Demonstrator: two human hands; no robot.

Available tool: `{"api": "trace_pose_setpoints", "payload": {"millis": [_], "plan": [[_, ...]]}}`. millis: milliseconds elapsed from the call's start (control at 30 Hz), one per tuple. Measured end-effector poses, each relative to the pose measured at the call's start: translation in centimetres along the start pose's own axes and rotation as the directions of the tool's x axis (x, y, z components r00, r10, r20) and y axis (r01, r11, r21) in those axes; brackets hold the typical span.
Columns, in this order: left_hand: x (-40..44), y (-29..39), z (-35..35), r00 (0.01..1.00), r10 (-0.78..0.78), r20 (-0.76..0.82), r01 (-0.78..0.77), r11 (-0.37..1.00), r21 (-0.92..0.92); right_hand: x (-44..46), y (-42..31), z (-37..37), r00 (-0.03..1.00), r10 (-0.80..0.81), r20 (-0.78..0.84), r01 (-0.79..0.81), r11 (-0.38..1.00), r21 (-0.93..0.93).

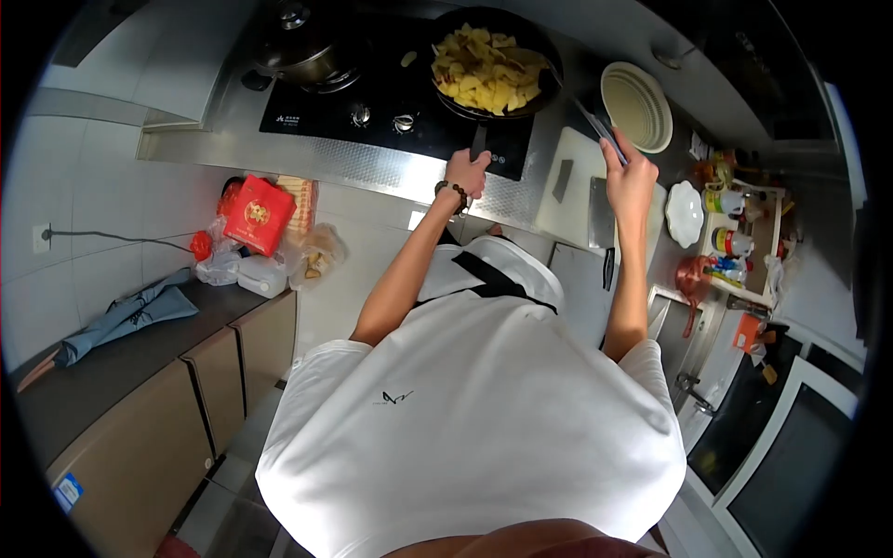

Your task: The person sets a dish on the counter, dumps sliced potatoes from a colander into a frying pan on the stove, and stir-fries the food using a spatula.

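My left hand, with a beaded bracelet at the wrist, is closed around the handle of a dark frying pan on the stove. Sliced potatoes, yellow and piled up, fill much of the pan. In my right hand is the long handle of a spatula; its far end reaches into the pan at the right side of the slices. Below the right hand, a cleaver lies on a white cutting board. A cream slotted basket stands just beyond that hand.
A lidded pot sits on the left of the black cooktop. White scalloped plate and a rack of condiments are at right. A red bag and folded blue umbrella rest on the left counter.
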State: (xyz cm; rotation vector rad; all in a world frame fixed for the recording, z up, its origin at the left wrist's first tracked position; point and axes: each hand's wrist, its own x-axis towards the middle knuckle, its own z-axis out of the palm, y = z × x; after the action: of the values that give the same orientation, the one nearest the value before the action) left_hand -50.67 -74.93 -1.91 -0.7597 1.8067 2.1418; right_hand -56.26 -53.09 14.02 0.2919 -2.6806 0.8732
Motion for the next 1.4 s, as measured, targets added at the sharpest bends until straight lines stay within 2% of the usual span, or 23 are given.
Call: {"api": "trace_pose_setpoints", "payload": {"millis": [67,133,200,267,333,400,433,467,533,600,667,733,800,867,933,967,1067,1100,1200,1233,1300,1367,1400], "plan": [[-1.6,0.1,-0.5,1.0,-0.01,0.027,0.011,1.0,-0.028,-0.1,0.4,0.2,1.0,0.007,-0.02,-0.007,1.0,0.011],[-4.2,0.5,-1.0,0.999,-0.043,0.026,0.041,0.997,0.066,-0.3,0.2,0.1,0.998,-0.033,-0.046,0.034,0.999,0.028],[-4.2,0.3,-1.0,0.998,-0.052,0.04,0.05,0.998,0.039,-0.1,-0.4,-0.4,0.999,0.028,-0.032,-0.027,0.999,0.021],[-1.9,0.0,-0.6,0.998,0.046,0.04,-0.049,0.996,0.076,-0.6,0.1,-0.2,0.998,-0.013,-0.068,0.017,0.999,0.051],[-1.1,0.5,-0.3,0.999,0.037,0.021,-0.038,0.996,0.078,-1.0,-0.7,-0.7,0.998,0.06,-0.013,-0.06,0.998,0.025],[-2.8,0.1,-0.6,0.998,0.058,0.033,-0.061,0.994,0.091,-0.5,-0.4,-0.6,0.999,0.026,-0.044,-0.025,0.999,0.026],[-3.8,-0.1,-1.0,0.999,-0.007,0.053,0.001,0.992,0.123,-0.6,-0.2,-0.4,0.998,-0.002,-0.07,0.005,0.999,0.051],[-4.4,-0.6,-1.1,0.998,-0.002,0.062,-0.006,0.993,0.119,-0.5,-0.1,-0.5,0.997,-0.004,-0.081,0.008,0.999,0.05],[-4.0,-0.6,-1.1,0.996,-0.042,0.085,0.039,0.998,0.039,-0.5,-0.4,-0.7,0.992,0.124,-0.018,-0.124,0.992,0.033],[-1.3,-0.7,-0.4,0.997,0.063,0.055,-0.066,0.996,0.062,-0.5,-0.4,-0.6,0.996,0.08,-0.04,-0.079,0.997,0.026],[-0.7,0.1,0.1,0.999,0.034,0.04,-0.035,0.999,0.013,-0.4,-0.5,-0.8,0.995,0.078,-0.055,-0.075,0.996,0.055],[-2.4,-0.6,-0.2,0.999,0.037,0.018,-0.038,0.998,0.056,-0.2,-0.5,-0.9,0.995,0.075,-0.062,-0.071,0.995,0.063],[-4.3,-0.7,-0.7,0.999,-0.017,0.048,0.011,0.994,0.112,-0.5,-0.8,-1.1,0.986,0.167,-0.023,-0.165,0.984,0.069],[-3.6,-0.2,-0.8,0.999,-0.014,0.035,0.009,0.99,0.143,-0.1,-0.3,-0.8,0.989,0.141,-0.032,-0.139,0.989,0.059],[-0.8,-0.3,-0.6,0.997,0.054,0.054,-0.058,0.996,0.064,-0.4,0.3,-0.4,0.994,0.055,-0.098,-0.048,0.997,0.068],[-0.4,-0.2,-0.1,0.997,0.066,0.025,-0.068,0.996,0.065,-0.2,-0.6,-1.1,0.99,0.137,-0.037,-0.135,0.99,0.052],[-2.1,-0.8,-1.0,0.999,0.024,0.032,-0.029,0.986,0.161,-0.2,0.0,-0.8,0.991,0.118,-0.068,-0.11,0.989,0.101],[-4.3,-0.1,-0.8,0.999,-0.021,0.026,0.018,0.996,0.082,-0.1,-0.5,-1.2,0.982,0.191,-0.017,-0.188,0.978,0.09],[-4.2,-0.3,-0.9,0.998,-0.052,0.044,0.049,0.997,0.065,-0.1,0.4,-0.7,0.99,0.117,-0.077,-0.11,0.99,0.089],[-3.0,-0.1,-0.8,0.999,-0.005,0.053,0.002,0.998,0.069,0.0,0.5,-0.5,0.993,0.042,-0.114,-0.033,0.997,0.075],[-1.1,0.2,0.0,0.999,0.044,0.022,-0.045,0.999,0.029,-0.1,0.2,-0.7,0.992,0.117,-0.055,-0.111,0.989,0.094],[-2.0,0.0,-0.3,1.0,0.006,0.025,-0.008,0.998,0.07,0.2,-0.4,-1.1,0.979,0.202,-0.007,-0.2,0.974,0.107],[-3.1,-0.5,-0.4,1.0,0.003,0.03,-0.006,0.995,0.097,0.3,-0.3,-1.1,0.98,0.196,-0.015,-0.193,0.975,0.107]]}}
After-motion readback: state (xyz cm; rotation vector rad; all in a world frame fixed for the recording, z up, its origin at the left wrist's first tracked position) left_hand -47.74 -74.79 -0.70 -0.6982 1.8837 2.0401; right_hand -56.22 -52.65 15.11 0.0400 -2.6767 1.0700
